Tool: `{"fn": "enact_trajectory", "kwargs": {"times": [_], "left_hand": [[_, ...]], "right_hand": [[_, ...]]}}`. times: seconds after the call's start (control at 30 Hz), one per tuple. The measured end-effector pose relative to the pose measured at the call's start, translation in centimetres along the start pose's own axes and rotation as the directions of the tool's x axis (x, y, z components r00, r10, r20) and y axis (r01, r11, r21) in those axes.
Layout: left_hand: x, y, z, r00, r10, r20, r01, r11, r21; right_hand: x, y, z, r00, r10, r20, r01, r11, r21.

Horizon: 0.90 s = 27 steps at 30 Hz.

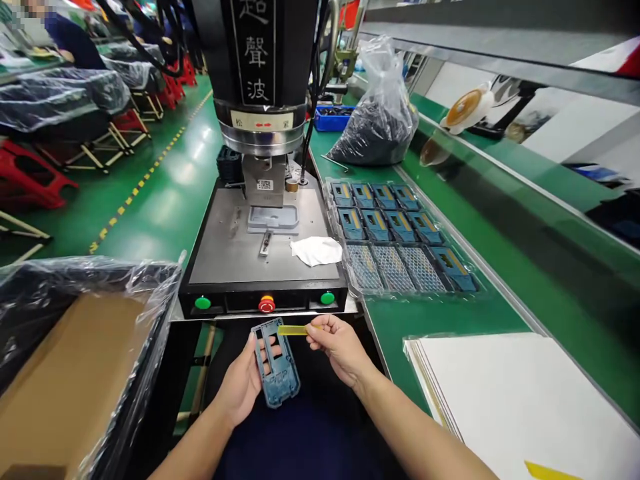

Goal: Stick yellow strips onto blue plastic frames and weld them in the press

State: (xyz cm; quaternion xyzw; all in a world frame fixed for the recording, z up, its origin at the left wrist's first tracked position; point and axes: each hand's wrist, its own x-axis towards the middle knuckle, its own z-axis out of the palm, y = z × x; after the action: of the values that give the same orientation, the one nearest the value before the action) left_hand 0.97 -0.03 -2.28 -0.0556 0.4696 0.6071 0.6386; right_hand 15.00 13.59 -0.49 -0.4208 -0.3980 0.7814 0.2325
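My left hand (239, 387) grips a flat blue plastic frame part (275, 363) with rectangular cut-outs, held upright in front of my lap. My right hand (336, 341) pinches a thin yellow strip (293, 330) and holds it against the top edge of the blue part. Both hands sit just below the front of the ultrasonic welding machine (260, 67), near its red button (267, 305) and the two green buttons (203, 303). A grey fixture (273, 219) lies on the machine's plate under the horn.
A clear tray (400, 233) of blue parts lies on the green bench right of the machine. White sheets (525, 400) are stacked at the near right. A white cloth (317, 251) rests on the plate. A plastic-lined box (75, 360) stands left. A bag of dark pieces (377, 120) stands behind the tray.
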Motion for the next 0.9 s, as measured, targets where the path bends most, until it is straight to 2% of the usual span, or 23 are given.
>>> {"fn": "enact_trajectory", "kwargs": {"times": [0.2, 0.3, 0.37, 0.43, 0.57, 0.67, 0.73, 0.83, 0.9], "left_hand": [[0.2, -0.1, 0.2, 1.000, -0.005, 0.017, 0.005, 1.000, 0.003], [0.4, -0.2, 0.1, 1.000, -0.006, 0.014, 0.006, 1.000, -0.001], [0.3, -0.3, 0.1, 1.000, 0.003, 0.016, -0.002, 1.000, -0.007], [0.1, -0.3, 0.2, 1.000, 0.018, 0.023, -0.018, 1.000, -0.002], [-0.2, -0.5, 0.4, 0.997, 0.074, 0.014, -0.075, 0.993, 0.096], [-0.1, -0.7, 0.4, 0.990, 0.137, -0.043, -0.128, 0.976, 0.177], [0.1, -0.7, 0.3, 0.980, 0.174, -0.098, -0.150, 0.966, 0.209], [0.3, -0.8, 0.2, 0.975, 0.178, -0.135, -0.149, 0.967, 0.205], [0.4, -0.8, 0.2, 0.978, 0.158, -0.135, -0.135, 0.976, 0.169]], "right_hand": [[0.0, 0.9, -0.1, 1.000, 0.005, -0.009, -0.005, 1.000, -0.003], [-0.1, 1.3, -0.2, 0.998, -0.058, -0.007, 0.057, 0.997, -0.056], [-0.2, 1.7, -0.3, 0.990, -0.140, 0.023, 0.142, 0.980, -0.139], [-0.4, 2.1, -0.4, 0.966, -0.245, 0.080, 0.257, 0.933, -0.251], [-0.6, 2.9, -0.7, 0.877, -0.435, 0.203, 0.479, 0.755, -0.448], [-0.7, 3.1, -0.7, 0.823, -0.500, 0.271, 0.562, 0.645, -0.518], [-0.9, 3.2, -0.6, 0.806, -0.512, 0.296, 0.585, 0.611, -0.534], [-0.9, 3.3, -0.5, 0.816, -0.499, 0.292, 0.571, 0.622, -0.536], [-0.8, 3.4, -0.5, 0.849, -0.461, 0.260, 0.524, 0.665, -0.533]]}}
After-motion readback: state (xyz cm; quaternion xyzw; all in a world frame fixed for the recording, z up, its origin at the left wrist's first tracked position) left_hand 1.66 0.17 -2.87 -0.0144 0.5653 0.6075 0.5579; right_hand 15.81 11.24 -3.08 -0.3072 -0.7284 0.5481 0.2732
